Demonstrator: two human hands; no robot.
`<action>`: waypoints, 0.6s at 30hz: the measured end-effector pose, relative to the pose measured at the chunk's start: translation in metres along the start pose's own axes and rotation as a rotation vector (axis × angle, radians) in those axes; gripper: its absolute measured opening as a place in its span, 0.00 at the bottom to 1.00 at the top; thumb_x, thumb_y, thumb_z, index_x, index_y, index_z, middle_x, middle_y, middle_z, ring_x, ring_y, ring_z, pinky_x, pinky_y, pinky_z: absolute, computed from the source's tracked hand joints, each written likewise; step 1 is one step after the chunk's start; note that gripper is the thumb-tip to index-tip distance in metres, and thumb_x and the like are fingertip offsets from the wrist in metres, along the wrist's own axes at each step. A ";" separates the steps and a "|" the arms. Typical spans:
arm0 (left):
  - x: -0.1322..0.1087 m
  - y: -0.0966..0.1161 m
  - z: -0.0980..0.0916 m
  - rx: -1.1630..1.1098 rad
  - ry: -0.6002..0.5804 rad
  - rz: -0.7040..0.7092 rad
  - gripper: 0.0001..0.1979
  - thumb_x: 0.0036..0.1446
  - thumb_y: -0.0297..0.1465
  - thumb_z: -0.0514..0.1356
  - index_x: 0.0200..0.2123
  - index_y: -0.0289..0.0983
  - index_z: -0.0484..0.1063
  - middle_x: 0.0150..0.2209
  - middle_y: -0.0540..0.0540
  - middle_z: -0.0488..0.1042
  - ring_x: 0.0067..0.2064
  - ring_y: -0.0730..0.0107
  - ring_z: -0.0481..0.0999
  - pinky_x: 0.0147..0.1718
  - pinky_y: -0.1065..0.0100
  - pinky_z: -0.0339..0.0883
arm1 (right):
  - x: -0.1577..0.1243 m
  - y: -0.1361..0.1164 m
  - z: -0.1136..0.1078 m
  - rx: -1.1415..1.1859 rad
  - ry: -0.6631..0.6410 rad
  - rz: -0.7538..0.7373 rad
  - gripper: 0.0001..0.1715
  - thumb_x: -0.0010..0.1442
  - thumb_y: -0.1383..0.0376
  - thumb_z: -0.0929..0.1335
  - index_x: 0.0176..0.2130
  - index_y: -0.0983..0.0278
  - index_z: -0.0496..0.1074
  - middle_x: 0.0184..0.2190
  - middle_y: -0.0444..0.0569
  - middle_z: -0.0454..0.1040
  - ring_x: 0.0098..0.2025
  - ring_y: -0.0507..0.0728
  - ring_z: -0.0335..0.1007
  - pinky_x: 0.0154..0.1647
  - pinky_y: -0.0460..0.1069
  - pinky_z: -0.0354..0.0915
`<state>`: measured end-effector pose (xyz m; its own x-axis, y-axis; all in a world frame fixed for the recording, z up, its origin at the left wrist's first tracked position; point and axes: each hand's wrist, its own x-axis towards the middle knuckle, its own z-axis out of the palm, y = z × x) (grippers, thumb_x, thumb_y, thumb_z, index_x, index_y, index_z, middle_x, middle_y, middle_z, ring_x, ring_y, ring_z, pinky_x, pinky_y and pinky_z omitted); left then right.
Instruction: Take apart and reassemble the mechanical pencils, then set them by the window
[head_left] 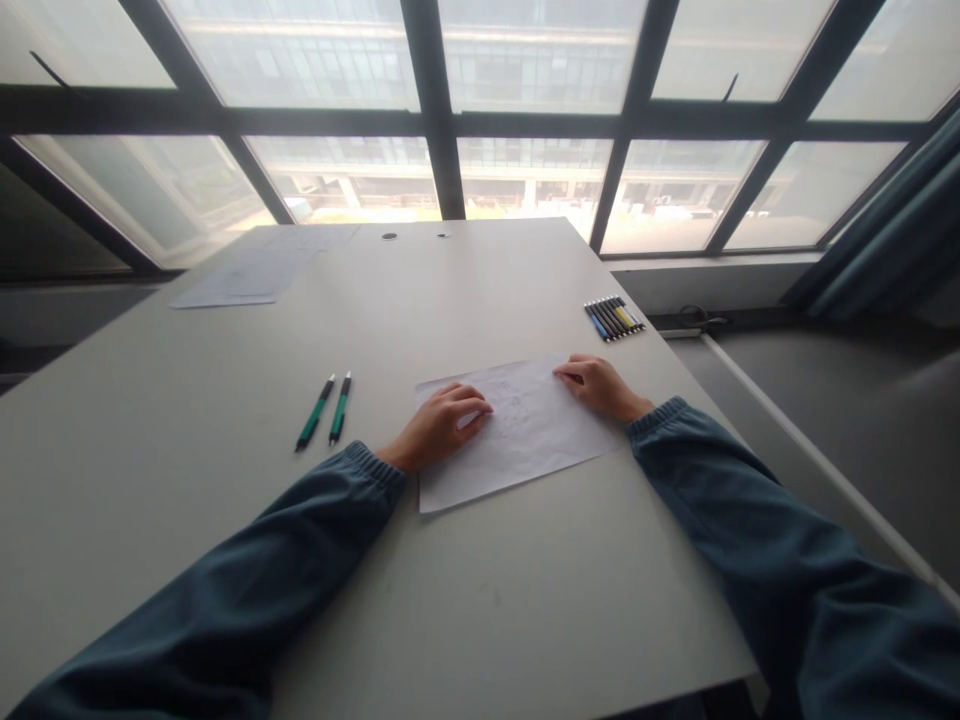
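Note:
A sheet of white paper [555, 430] with faint pencil-like marks lies slightly slanted on the table in front of me. My left hand [450, 420] rests over its left part, fingers loosely bent and the thumb apart from them, with nothing held. At the far right of the sheet, my right hand [596, 385] has its thumb and fingertips closed together on the paper near the edge. To the left of my left hand lie two green pens, one [315, 412] a little farther left than the other green pen [340, 408].
Near the table's right edge lies a row of several dark pens [613, 318], some with blue or yellow parts. More paper sheets [247, 275] lie at the far left of the white table [187, 420]. Windows stand behind it; a blue curtain [885, 220] hangs at right.

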<state>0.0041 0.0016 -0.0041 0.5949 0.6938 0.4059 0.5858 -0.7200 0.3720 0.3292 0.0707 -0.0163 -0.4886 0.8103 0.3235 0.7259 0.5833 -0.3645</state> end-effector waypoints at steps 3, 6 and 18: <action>-0.001 0.003 0.000 0.001 -0.007 -0.004 0.09 0.67 0.31 0.58 0.44 0.42 0.79 0.44 0.43 0.79 0.46 0.63 0.77 0.49 0.61 0.72 | 0.000 0.001 0.001 0.020 -0.004 0.024 0.16 0.66 0.66 0.65 0.46 0.62 0.82 0.39 0.49 0.80 0.43 0.56 0.75 0.48 0.47 0.64; -0.001 0.006 -0.004 0.030 -0.013 -0.014 0.10 0.66 0.30 0.57 0.45 0.42 0.79 0.44 0.44 0.79 0.47 0.63 0.77 0.49 0.61 0.72 | 0.000 0.002 0.001 0.048 -0.008 0.032 0.16 0.66 0.66 0.65 0.47 0.63 0.81 0.41 0.51 0.81 0.44 0.57 0.75 0.50 0.48 0.65; -0.011 -0.064 -0.128 0.369 0.007 -0.738 0.11 0.60 0.34 0.60 0.41 0.39 0.82 0.36 0.45 0.83 0.38 0.63 0.81 0.41 0.66 0.72 | 0.000 0.010 0.010 0.105 0.035 -0.005 0.15 0.64 0.64 0.66 0.44 0.63 0.81 0.42 0.51 0.82 0.44 0.59 0.77 0.50 0.51 0.69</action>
<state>-0.1105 0.0378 0.0749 -0.0171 0.9852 0.1703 0.9686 -0.0259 0.2472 0.3317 0.0770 -0.0292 -0.4737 0.8060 0.3548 0.6682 0.5914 -0.4513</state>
